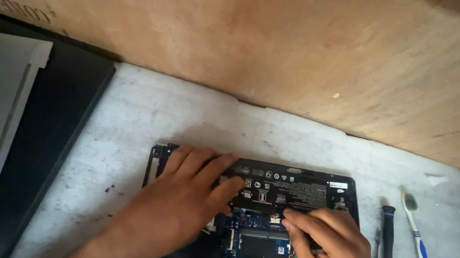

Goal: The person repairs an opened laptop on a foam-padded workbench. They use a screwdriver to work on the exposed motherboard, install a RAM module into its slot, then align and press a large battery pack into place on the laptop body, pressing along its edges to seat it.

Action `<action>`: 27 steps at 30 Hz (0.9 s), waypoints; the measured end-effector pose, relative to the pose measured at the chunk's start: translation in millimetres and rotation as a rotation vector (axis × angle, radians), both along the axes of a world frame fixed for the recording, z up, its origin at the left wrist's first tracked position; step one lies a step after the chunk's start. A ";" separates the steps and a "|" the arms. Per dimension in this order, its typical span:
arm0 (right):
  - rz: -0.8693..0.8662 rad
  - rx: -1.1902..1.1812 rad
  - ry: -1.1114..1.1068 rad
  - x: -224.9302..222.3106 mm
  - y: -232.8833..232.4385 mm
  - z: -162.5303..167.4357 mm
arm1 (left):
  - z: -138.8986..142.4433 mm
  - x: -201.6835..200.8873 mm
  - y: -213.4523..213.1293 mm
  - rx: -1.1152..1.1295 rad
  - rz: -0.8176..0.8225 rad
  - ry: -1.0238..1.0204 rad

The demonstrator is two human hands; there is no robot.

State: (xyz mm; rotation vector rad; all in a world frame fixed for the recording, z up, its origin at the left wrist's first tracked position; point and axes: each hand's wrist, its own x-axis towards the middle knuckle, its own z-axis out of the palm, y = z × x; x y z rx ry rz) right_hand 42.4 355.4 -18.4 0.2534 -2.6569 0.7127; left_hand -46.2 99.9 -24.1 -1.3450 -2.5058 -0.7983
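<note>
Left hand flat, fingers spread, on open laptop at lower centre. Right hand pinches at the battery edge; what it holds is unclear. Screwdriver, toothbrush lower right.

The left hand lies palm down with its forearm running in from the lower left, fingers stretched forward and spread slightly, the thumb angled out to the right. The right hand comes in from the lower right, knuckles up, its fingers drawn together and pointing left, tips pinched close.
</note>
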 end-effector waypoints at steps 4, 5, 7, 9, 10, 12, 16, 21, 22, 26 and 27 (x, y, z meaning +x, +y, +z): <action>-0.009 0.001 -0.014 0.2 -0.6 1.3 | 0.4 -1.7 -1.2 -0.025 -0.005 0.009; -0.005 0.002 -0.008 0.2 -0.8 1.4 | 0.7 -2.1 -1.6 -0.033 -0.006 0.019; -0.007 0.003 0.000 0.4 -1.3 1.5 | 1.3 -2.5 -1.3 0.006 -0.011 -0.001; -0.018 0.004 0.007 0.5 -1.6 1.2 | 2.5 -2.4 -1.6 0.008 -0.016 -0.008; -0.010 0.007 0.022 0.5 -1.6 1.2 | 3.4 -2.5 -1.8 -0.009 -0.018 -0.003; 0.006 0.014 0.050 0.8 -1.6 1.1 | 5.2 -1.6 -1.7 -0.018 -0.029 -0.008; -0.003 0.025 0.074 2.2 -0.9 3.1 | 9.7 1.3 -2.6 -0.015 -0.040 0.009; 0.000 0.017 0.106 2.7 -0.5 6.3 | 12.1 1.4 -2.4 -0.012 -0.051 0.073; 0.001 0.019 0.105 2.6 -0.4 6.8 | 11.8 0.8 -1.8 -0.015 -0.054 0.078; 0.010 0.027 0.091 2.0 0.2 7.0 | 9.0 0.3 -1.3 -0.022 -0.067 0.096; 0.011 0.028 0.083 2.1 0.4 6.9 | 8.3 0.9 -1.1 -0.022 -0.067 0.093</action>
